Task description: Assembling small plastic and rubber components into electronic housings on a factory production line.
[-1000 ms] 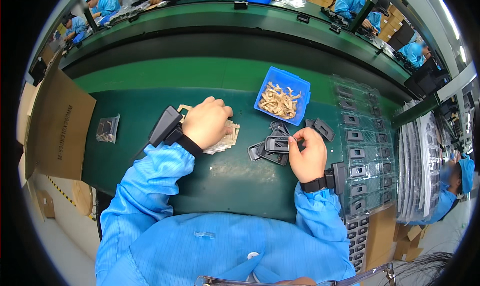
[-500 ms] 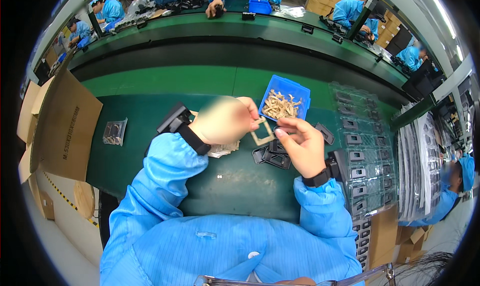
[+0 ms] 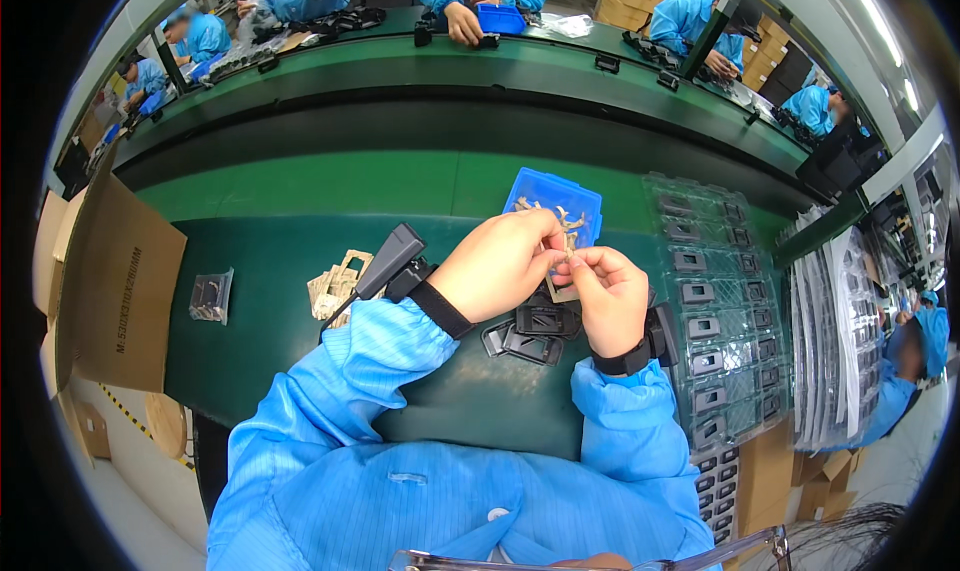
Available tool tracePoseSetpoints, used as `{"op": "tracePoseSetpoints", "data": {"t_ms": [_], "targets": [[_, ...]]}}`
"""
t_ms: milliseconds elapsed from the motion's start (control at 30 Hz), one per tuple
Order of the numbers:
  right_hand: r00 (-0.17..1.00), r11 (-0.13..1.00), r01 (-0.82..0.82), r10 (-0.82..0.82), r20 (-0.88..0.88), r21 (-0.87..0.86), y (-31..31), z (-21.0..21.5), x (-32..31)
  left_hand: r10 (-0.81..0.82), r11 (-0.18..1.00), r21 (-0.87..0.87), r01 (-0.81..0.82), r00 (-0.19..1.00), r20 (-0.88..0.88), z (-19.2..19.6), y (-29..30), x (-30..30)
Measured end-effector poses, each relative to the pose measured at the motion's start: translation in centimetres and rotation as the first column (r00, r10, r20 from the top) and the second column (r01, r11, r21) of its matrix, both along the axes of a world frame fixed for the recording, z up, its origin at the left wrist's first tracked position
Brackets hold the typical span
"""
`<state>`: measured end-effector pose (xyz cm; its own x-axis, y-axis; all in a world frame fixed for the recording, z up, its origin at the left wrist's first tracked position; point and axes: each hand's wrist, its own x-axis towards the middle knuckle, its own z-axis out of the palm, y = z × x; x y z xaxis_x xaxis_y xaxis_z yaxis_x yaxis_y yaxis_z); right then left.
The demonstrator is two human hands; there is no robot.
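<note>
My left hand (image 3: pixel 505 263) and my right hand (image 3: pixel 612 296) meet just in front of a blue bin (image 3: pixel 592 199), fingers pinched close together. Between them is a thin beige rectangular frame (image 3: pixel 564 293), mostly hidden by the fingers; its lower edge shows against my right hand. The left fingertips pinch at its upper end, though the exact grip is hard to see. Behind the fingers, the bin holds crumpled tan strips (image 3: pixel 524 204). Below my hands lie several black plastic frames (image 3: pixel 530 347). A pile of flat beige frames (image 3: pixel 328 289) rests beyond my left wrist.
To the right, clear trays (image 3: pixel 655 311) hold rows of dark frame parts. At left stand an open cardboard box (image 3: pixel 140 281) and a small clear-bagged packet (image 3: pixel 211 296). Stacked clear trays (image 3: pixel 825 321) rise at far right. Co-workers sit along a far green bench (image 3: pixel 400 66).
My left hand has moved right and closed in on my right hand. The beige frame has been turned and is now mostly covered by fingers. The head view has shifted slightly.
</note>
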<state>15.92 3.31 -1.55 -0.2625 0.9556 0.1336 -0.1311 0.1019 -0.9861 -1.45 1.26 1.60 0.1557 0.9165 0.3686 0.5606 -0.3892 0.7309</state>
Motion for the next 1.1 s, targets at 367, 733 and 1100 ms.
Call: {"op": "tracePoseSetpoints", "data": {"t_ms": [367,733,1100], "targets": [[0.998,0.998,0.003,-0.006,-0.055,-0.055,0.7,-1.2,1.2,-0.029,0.992,0.124,0.028,0.999,0.012,-2.1,1.2,1.6],[0.987,0.973,0.035,-0.069,-0.143,-0.227,1.3,-0.9,2.0,0.079,0.994,0.047,-0.103,0.926,0.368,-3.1,1.6,1.2],[0.987,0.989,0.148,-0.148,0.056,0.003,1.5,-1.3,1.9,0.000,0.948,0.313,0.050,0.988,-0.156,-1.9,0.7,1.0]]}}
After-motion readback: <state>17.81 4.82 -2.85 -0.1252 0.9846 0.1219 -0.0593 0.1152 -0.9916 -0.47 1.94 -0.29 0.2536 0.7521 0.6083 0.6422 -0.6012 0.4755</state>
